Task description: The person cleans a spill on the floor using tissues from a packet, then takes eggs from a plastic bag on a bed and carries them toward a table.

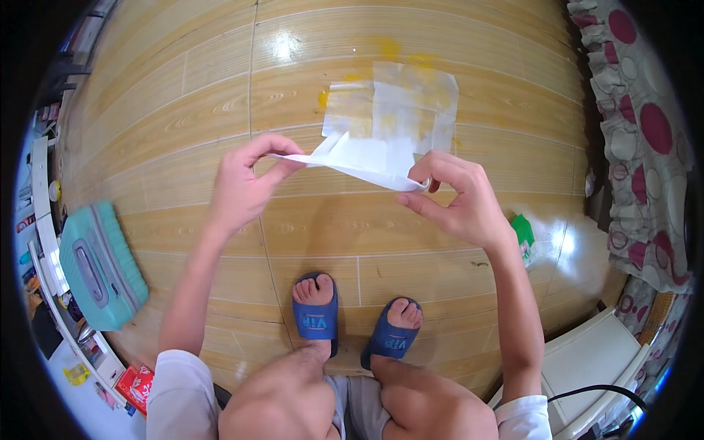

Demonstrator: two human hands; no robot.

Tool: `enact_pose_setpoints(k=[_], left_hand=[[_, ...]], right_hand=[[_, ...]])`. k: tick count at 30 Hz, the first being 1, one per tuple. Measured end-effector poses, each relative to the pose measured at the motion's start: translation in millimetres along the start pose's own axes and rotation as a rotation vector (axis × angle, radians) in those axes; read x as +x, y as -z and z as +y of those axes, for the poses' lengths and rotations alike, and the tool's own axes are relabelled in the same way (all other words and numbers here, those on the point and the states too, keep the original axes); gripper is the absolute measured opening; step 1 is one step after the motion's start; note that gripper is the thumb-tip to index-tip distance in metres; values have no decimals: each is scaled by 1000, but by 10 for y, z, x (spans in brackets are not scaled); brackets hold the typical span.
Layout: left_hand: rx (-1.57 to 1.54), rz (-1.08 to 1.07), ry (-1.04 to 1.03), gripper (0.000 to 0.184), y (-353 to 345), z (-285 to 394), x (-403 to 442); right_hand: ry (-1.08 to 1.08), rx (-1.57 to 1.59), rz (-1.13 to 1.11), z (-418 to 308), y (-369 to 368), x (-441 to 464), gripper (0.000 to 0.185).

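Observation:
Between my two hands a white paper sheet (359, 163) is stretched out above the floor. My left hand (253, 176) pinches its left corner between thumb and fingers. At the sheet's right end, my right hand (458, 194) grips the edge with thumb and fingertips. Beyond the held sheet, thin white tissues (414, 103) lie flat on the wooden floor, with yellow showing through them. A yellow spill (389, 48) spreads around their far edge, and a small yellow blob (323, 98) sits at their left.
My feet in blue slippers (317, 315) stand on the floor (183, 242). A teal suitcase (103, 265) is at the left. A green packet (522, 231) lies right of my right hand. Dotted curtains (631, 132) hang at the right, above a white panel (587, 359) with a black cable.

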State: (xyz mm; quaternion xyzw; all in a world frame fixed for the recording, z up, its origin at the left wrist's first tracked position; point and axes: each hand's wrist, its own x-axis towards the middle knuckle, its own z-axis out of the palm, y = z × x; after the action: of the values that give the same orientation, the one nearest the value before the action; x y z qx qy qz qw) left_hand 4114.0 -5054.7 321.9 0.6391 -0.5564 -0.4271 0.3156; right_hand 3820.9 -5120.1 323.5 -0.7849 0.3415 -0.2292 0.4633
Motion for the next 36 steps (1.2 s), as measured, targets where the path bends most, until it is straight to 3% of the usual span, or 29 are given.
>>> enact_pose_setpoints(k=[6,9,11,13,15,18,21,28,34,36], left_hand=[[52,82,64,14,570,-233,616],[297,104,-85,27,627,-353,1383],[338,73,-144,33,508,-423,1906],[333,53,-158,35,289,-585,2153],[582,329,-496,36,-81,-750,2289],[698,136,-593,39,-439,-735,1902],[738,75,-496,41,-707,-916,1567],[823,19,-467,44,-801,-1026,1535],[790,72,-443,39,-793,-879,1353],[776,55,-458,34,-801,-824,1141]], right_hand=[[-81,183,75,130,-406,713,19],[-65,184,158,417,-506,961,24],[-280,24,246,704,-516,1212,27],[-351,-13,289,991,-509,1346,27],[-422,-51,331,1213,-510,1341,26],[-448,-136,495,1255,-471,1228,17],[-280,-243,480,1118,-456,1028,13],[-198,-140,447,934,-442,481,12],[-476,-344,607,959,44,-608,14],[-722,-564,581,976,217,-1091,17]])
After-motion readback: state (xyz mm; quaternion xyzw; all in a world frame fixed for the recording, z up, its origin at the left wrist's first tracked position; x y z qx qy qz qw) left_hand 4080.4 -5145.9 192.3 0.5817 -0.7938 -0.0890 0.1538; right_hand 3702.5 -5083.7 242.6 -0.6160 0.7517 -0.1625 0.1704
